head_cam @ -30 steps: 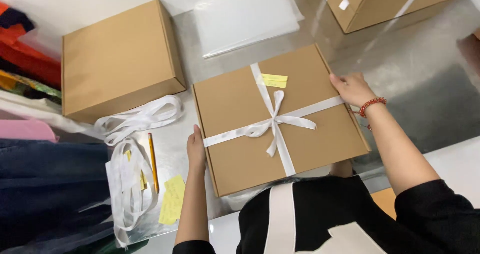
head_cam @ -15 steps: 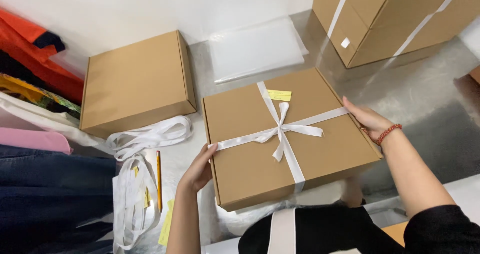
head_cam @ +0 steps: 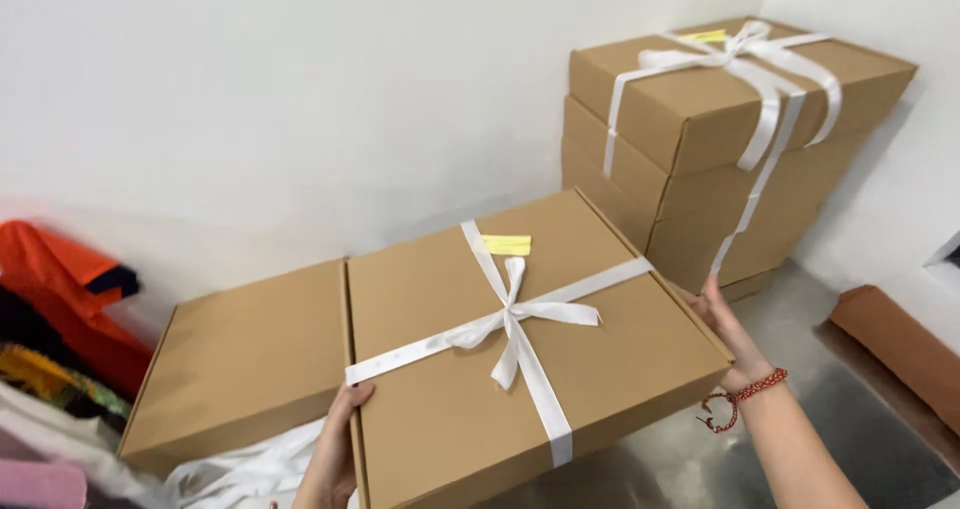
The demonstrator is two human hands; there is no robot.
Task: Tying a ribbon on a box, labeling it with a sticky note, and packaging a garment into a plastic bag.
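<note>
Two hands hold one flat brown cardboard box tied with a white ribbon bow (head_cam: pixel 520 349), lifted above the grey floor (head_cam: pixel 800 349). Its long axis runs from near left to far right, top face tilted toward the camera. Behind are a white wall (head_cam: pixel 300 99) and a stack of ribboned brown boxes (head_cam: pixel 720 139). The left hand (head_cam: pixel 335 449) grips the near left edge, the right hand (head_cam: pixel 730 334) the right edge, well apart.

flat brown cardboard box (head_cam: pixel 560 369), tied crosswise with white ribbon (head_cam: pixel 515 334) in a bow, small yellow tag (head_cam: pixel 507 245) on top, lifted and tilted, held at both side edges
</note>
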